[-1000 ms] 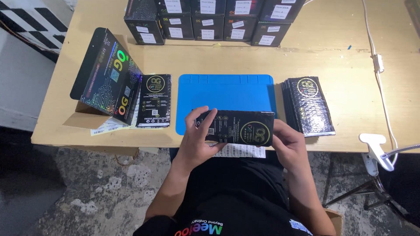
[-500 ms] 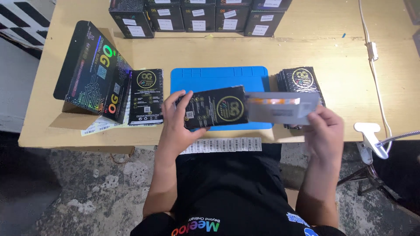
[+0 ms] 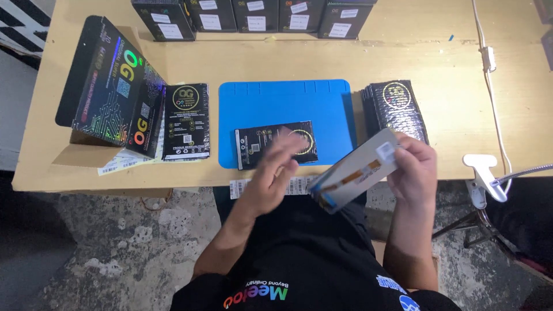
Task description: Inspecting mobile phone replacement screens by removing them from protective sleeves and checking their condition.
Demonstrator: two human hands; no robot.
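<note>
right hand (image 3: 416,168) pinching a grey panel (image 3: 357,170) tilted over the table (image 3: 449,69) edge, left hand (image 3: 275,170) blurred, fingers spread, above a black pouch (image 3: 276,144) lying flat on the blue mat (image 3: 286,103), pouch stack (image 3: 394,109) just right

A mat (image 3: 285,103) lies at the middle of the table (image 3: 438,63), near its front edge. On the mat's front part lies a flat packet (image 3: 275,144). A stack of packets (image 3: 394,109) sits just right of the mat. Left of the mat lies another packet (image 3: 186,121), then a leaning box (image 3: 109,86) toward the left edge. A row of boxes (image 3: 253,16) lines the back edge.
</note>
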